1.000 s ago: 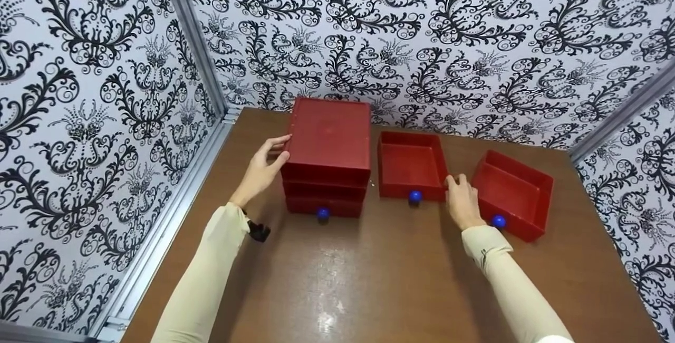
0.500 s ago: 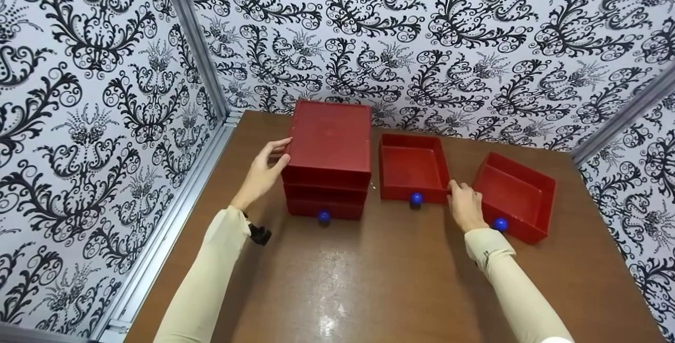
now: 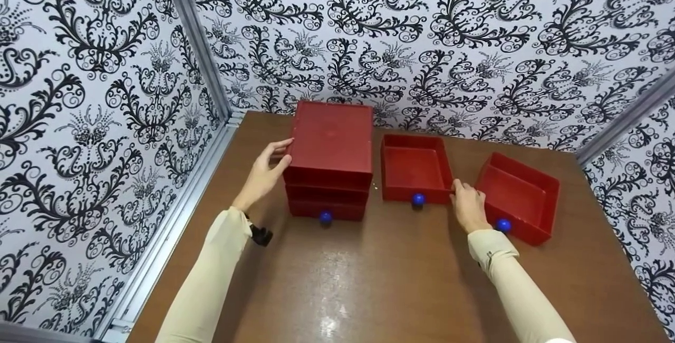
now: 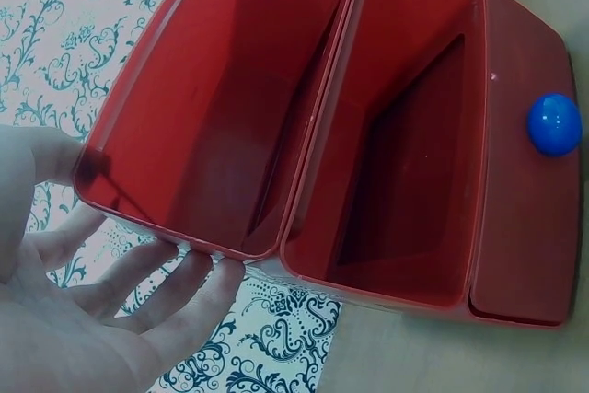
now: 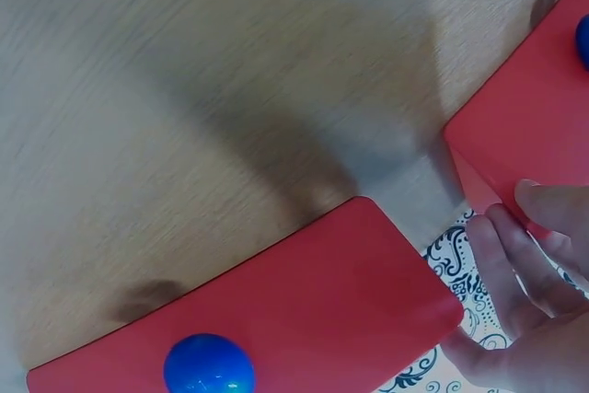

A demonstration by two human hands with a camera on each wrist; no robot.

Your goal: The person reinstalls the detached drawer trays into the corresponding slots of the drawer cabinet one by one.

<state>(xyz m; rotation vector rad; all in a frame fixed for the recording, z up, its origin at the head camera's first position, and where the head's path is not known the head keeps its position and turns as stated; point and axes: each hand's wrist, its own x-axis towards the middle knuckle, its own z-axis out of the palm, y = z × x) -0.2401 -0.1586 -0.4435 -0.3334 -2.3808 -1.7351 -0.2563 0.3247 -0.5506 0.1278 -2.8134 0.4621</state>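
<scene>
A red drawer cabinet (image 3: 332, 137) stands at the middle left of the table, its upper two slots without drawers. Its bottom slot holds a drawer (image 4: 526, 218) with a blue knob. My left hand (image 3: 262, 170) touches the cabinet's left side with spread fingertips, thumb near the top front corner. To the right of the cabinet lies a loose red drawer (image 3: 414, 169), blue knob facing me. My right hand (image 3: 468, 203) pinches its right front corner, the thumb on the front face in the right wrist view. Another loose drawer (image 3: 519, 195) lies angled farther right, close beside that hand.
Brown wooden table (image 3: 390, 279) extends in front of the cabinet and drawers. Patterned wall panels (image 3: 401, 42) stand behind and at the sides, with metal profiles (image 3: 198, 42) at the corners. A black strap (image 3: 260, 235) hangs at my left cuff.
</scene>
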